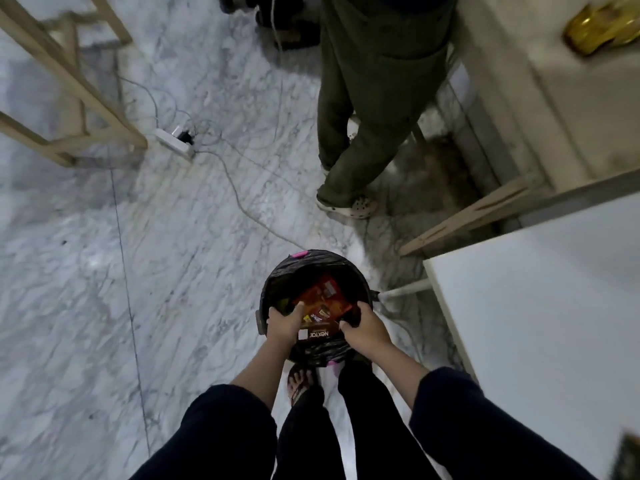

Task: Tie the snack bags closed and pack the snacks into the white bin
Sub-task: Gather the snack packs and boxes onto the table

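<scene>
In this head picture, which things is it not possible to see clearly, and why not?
- Lined bin: its bottom, hidden by the snack packets.
- Left hand and right hand: fingertips curl down into the liner, so the grip is unclear.
- Standing person: upper body cut off by the top edge.
- Gold object: blurred.

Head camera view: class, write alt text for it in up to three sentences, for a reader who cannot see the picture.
Seen from above, a person's left hand and right hand reach into a round bin lined with a black bag, gripping snack packets inside it. The bin stands on a marble floor beside a white table; another person in green trousers stands beyond.
</scene>
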The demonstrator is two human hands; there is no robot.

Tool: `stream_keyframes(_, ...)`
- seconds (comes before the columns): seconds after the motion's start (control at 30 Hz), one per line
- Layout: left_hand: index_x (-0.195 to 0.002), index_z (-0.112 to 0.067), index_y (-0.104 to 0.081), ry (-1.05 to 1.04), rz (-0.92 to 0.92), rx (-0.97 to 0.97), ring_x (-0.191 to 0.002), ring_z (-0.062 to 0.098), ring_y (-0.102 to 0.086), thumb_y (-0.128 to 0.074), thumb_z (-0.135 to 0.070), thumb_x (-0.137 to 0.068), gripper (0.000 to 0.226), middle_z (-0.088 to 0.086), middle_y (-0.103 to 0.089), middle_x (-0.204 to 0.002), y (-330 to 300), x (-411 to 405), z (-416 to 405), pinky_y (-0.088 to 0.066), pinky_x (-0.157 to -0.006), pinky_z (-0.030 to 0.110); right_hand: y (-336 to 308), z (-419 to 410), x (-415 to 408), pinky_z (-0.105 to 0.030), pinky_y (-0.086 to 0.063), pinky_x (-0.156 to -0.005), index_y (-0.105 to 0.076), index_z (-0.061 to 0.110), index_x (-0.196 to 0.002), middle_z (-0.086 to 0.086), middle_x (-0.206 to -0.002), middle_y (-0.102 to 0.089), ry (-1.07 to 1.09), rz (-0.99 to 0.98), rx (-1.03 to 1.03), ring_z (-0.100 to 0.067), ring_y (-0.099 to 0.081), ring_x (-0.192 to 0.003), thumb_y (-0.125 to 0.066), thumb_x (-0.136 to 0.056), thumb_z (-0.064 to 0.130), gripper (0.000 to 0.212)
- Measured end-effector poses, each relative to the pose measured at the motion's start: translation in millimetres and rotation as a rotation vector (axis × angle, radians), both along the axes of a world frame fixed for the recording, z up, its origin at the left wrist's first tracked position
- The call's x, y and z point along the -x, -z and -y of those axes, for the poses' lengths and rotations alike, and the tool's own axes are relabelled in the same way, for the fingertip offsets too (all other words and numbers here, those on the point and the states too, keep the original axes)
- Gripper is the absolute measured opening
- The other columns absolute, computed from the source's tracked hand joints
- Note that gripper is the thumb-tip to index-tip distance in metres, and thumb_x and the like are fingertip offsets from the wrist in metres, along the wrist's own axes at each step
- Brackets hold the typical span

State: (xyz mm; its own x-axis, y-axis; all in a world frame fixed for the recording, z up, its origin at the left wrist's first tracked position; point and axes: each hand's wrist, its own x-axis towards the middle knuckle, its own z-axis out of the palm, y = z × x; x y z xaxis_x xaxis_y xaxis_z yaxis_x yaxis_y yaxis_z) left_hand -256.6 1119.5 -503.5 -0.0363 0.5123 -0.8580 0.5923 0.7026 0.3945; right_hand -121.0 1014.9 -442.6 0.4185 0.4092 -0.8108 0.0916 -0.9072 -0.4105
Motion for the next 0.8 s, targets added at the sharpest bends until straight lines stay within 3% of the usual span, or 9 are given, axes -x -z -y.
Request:
stream_keyframes(0.17, -0.146, -0.007, -0.031, 0.162, 0.05, -0.072, -0.133, 0.033, -0.04, -0.06, -0.053, -0.081, 0.084, 0.013, -0.042, -0.145, -60.7, -2.9, 11.4, -0.036, -0.109, 0.043, -51.6, 25.3, 19.6, -0.037, -0.042, -0.105, -0.031, 0.018, -0.143, -0.004, -0.142, -0.046, 0.137, 0.057, -0.084, -0.023, -0.047, -0.128, -0.058, -0.086, 0.033, 0.065)
stream_keyframes(0.33, -0.144, 0.0, -0.029, 0.36, 0.136, -0.142, -0.126, 0.033, -0.048, -0.061, -0.053, -0.081, 0.089, 0.016, -0.047, -0.14, -120.9, -13.2, 33.3, -0.043, -0.104, 0.042, -103.9, 56.4, 39.5, -0.027, -0.044, -0.088, -0.045, 0.016, -0.12, -0.004, -0.117, -0.058, 0.302, 0.176, -0.186, -0.024, -0.056, -0.111, -0.058, -0.087, 0.028, 0.037)
stream_keyframes(0.47, -0.146, -0.001, -0.025, 0.573, 0.194, -0.216, -0.134, 0.034, -0.039, -0.057, -0.055, -0.084, 0.089, 0.018, -0.035, -0.149, -173.2, -31.4, 55.4, -0.037, -0.109, 0.043, -149.3, 83.4, 42.0, -0.037, -0.045, -0.099, -0.028, 0.017, -0.144, -0.006, -0.13, -0.05, 0.464, 0.212, -0.28, -0.026, -0.049, -0.123, -0.055, -0.087, 0.035, 0.066)
stream_keyframes(0.53, -0.146, -0.002, -0.027, 0.689, 0.228, -0.278, -0.137, 0.034, -0.035, -0.055, -0.054, -0.086, 0.084, 0.017, -0.034, -0.15, -195.2, -46.4, 71.3, -0.033, -0.112, 0.041, -169.1, 103.6, 38.1, -0.034, -0.043, -0.1, -0.029, 0.015, -0.144, -0.003, -0.126, -0.05, 0.531, 0.288, -0.345, -0.026, -0.048, -0.126, -0.055, -0.088, 0.035, 0.065)
stream_keyframes(0.6, -0.145, -0.004, -0.03, 0.761, 0.263, -0.338, -0.136, 0.033, -0.036, -0.056, -0.049, -0.088, 0.077, 0.016, -0.036, -0.149, -217.6, -64.4, 92.9, -0.031, -0.11, 0.038, -189.2, 128.6, 32.7, -0.027, -0.037, -0.1, -0.033, 0.013, -0.143, -0.006, -0.137, -0.047, 0.595, 0.365, -0.384, -0.024, -0.044, -0.13, -0.055, -0.09, 0.031, 0.06)
stream_keyframes(0.73, -0.141, -0.004, -0.035, 0.903, 0.386, -0.464, -0.128, 0.032, -0.045, -0.056, -0.044, -0.09, 0.068, 0.014, -0.046, -0.142, -255.7, -99.0, 156.4, -0.038, -0.105, 0.035, -216.9, 202.2, 21.9, -0.031, -0.036, -0.106, -0.035, 0.011, -0.142, -0.009, -0.145, -0.043, 0.747, 0.469, -0.436, -0.022, -0.043, -0.131, -0.055, -0.092, 0.029, 0.057)
stream_keyframes(0.8, -0.144, -0.002, -0.029, 0.969, 0.451, -0.484, -0.133, 0.031, -0.04, -0.055, -0.044, -0.091, 0.073, 0.014, -0.04, -0.147, -268.8, -113.0, 195.0, -0.034, -0.107, 0.034, -228.2, 244.9, 20.3, -0.031, -0.037, -0.106, -0.035, 0.012, -0.141, -0.008, -0.144, -0.043, 0.821, 0.519, -0.441, -0.02, -0.044, -0.131, -0.055, -0.092, 0.028, 0.055)
